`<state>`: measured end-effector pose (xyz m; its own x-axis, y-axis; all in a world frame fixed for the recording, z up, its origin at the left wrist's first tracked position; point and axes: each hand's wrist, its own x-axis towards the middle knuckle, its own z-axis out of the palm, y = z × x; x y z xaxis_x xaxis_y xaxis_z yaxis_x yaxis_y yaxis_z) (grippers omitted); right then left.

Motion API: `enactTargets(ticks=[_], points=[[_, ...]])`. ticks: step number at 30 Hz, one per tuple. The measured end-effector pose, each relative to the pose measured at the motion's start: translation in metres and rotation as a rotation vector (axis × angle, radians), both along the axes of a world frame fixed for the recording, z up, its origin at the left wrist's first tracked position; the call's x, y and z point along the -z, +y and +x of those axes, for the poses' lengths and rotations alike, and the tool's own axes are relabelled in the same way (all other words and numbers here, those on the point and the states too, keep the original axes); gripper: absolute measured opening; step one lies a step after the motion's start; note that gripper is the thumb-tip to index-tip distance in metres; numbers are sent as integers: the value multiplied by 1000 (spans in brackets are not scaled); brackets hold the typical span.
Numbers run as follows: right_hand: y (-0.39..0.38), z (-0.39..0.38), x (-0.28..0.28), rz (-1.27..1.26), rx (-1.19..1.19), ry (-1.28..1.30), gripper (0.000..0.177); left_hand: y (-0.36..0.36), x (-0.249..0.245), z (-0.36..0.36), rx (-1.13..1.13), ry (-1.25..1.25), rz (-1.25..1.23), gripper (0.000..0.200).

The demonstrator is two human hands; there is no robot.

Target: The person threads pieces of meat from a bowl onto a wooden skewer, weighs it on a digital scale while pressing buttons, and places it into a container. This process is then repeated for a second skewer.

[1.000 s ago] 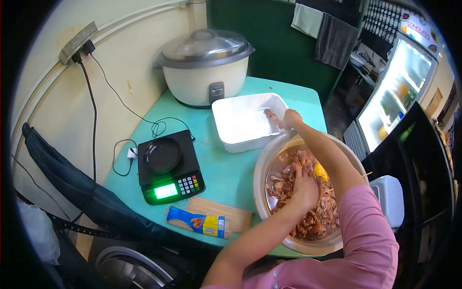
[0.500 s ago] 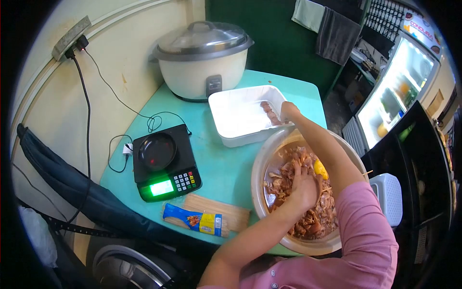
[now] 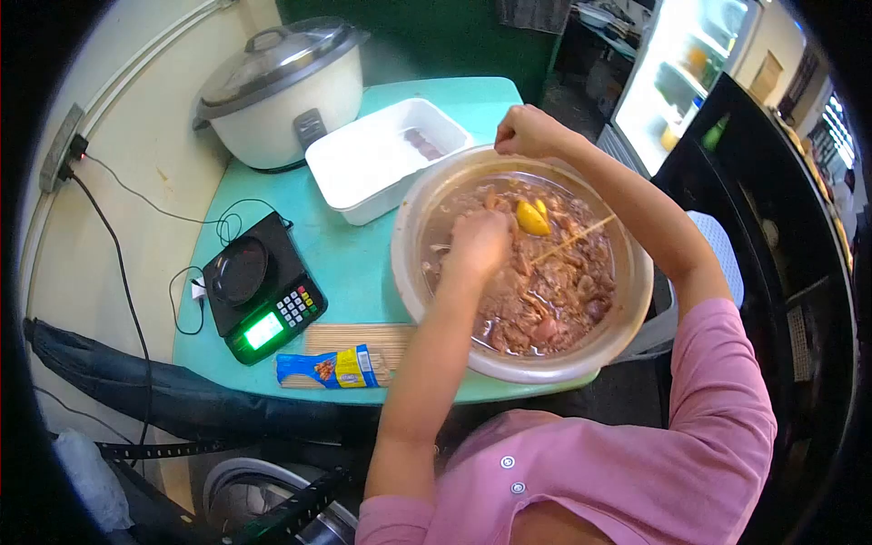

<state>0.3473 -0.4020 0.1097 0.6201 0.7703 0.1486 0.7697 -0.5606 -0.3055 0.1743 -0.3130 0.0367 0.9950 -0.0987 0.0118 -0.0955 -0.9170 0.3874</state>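
A large round basin point(image 3: 413, 300) holds raw marinated meat point(image 3: 581, 291) in brown liquid. My left hand point(image 3: 481, 243) is down in the meat at the basin's left side, its fingers curled into the pieces and their tips hidden. Over the far rim hangs my right hand point(image 3: 531, 133), closed; what it holds, if anything, is hidden. A yellow citrus piece point(image 3: 532, 218) sits on the meat, and a thin bamboo skewer point(image 3: 581, 236) lies slantwise across it. Behind the basin to the left, a white tray point(image 3: 359, 195) contains a strip of skewered meat point(image 3: 422, 143).
Left of the basin stand a digital scale point(image 3: 282, 318) with a black dish point(image 3: 241, 270) and a blue-labelled pack of bamboo skewers point(image 3: 331, 368). A rice cooker point(image 3: 291, 100) is at the back. Cords point(image 3: 118, 254) run along the wall; a lit fridge point(image 3: 677, 82) stands far right.
My right hand has left the tray and come over the basin's far rim; the skewered meat stays in the tray. My left hand has shifted within the meat. The camera view has swung right.
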Motion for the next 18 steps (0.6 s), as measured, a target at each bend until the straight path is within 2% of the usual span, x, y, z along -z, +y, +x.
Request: enactTargets(ticks=[2, 5, 6, 9, 13, 15, 17, 18], points=[[-38, -15, -1, -173, -72, -70, 18, 3, 6, 0, -105, -156, -31, 27], [-95, -39, 12, -92, -61, -13, 17, 5, -4, -5, -95, -114, -121, 20], [-110, -48, 17, -86, -62, -11, 17, 10, 17, 8, -150, -179, -95, 15], [-145, -71, 26, -140, 20, 75, 15, 11, 0, -3, -167, -157, -135, 16], [-175, -75, 52, -198, 105, -83, 17, 13, 7, 0, -172, -214, -123, 15], [-191, -76, 59, 55, 11, -97, 19, 13, 9, 1, -186, -221, -150, 15], [-199, -91, 33, 85, 53, -91, 17, 15, 14, 5, -251, -227, -191, 14], [-205, -90, 26, 174, 92, 3, 16, 18, 18, 9, -250, -257, -177, 14]])
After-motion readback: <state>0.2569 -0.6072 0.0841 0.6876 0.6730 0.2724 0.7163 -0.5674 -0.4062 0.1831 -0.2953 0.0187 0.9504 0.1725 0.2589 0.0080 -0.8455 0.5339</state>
